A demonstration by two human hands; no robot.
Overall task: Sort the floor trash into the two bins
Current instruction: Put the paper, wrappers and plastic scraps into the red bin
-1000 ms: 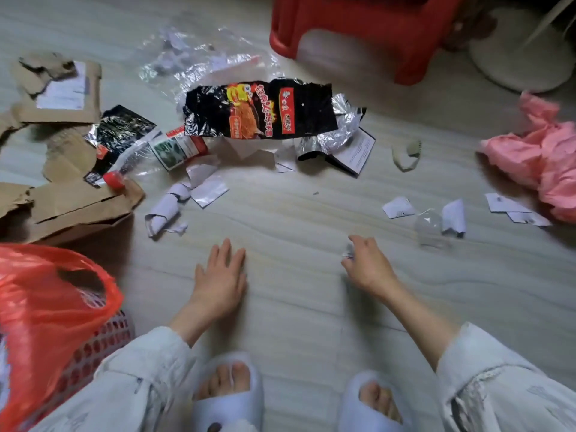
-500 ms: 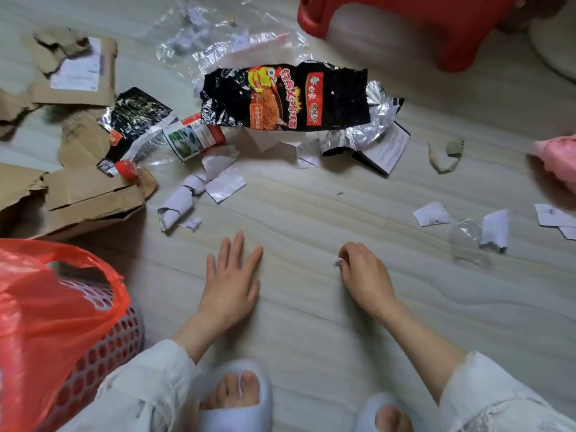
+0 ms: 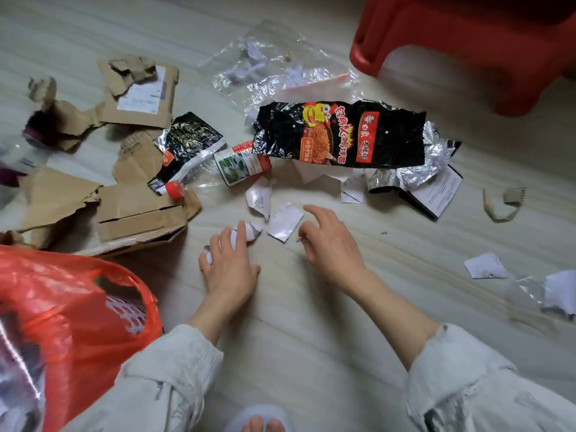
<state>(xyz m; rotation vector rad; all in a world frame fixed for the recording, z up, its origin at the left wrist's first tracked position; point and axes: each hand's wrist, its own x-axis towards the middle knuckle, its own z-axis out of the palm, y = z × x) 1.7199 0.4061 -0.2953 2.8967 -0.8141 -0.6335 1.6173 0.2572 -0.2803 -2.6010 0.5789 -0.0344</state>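
Note:
My left hand lies over a crumpled white paper on the floor, its fingers bent around it. My right hand hovers just to the right, with a tiny white scrap pinched at the thumb. Between the two hands lies a flat white paper scrap. A basket lined with a red plastic bag stands at the lower left, near my left sleeve. No second bin shows.
Torn cardboard lies at the left beside a plastic bottle with a red cap. A black noodle wrapper, clear plastic and a booklet lie farther off. A red stool stands top right. More paper scraps lie right.
Both hands have moved forward and left toward the paper pieces. The left hand went from flat on the bare floor to lying on the crumpled paper. The view shifted left.

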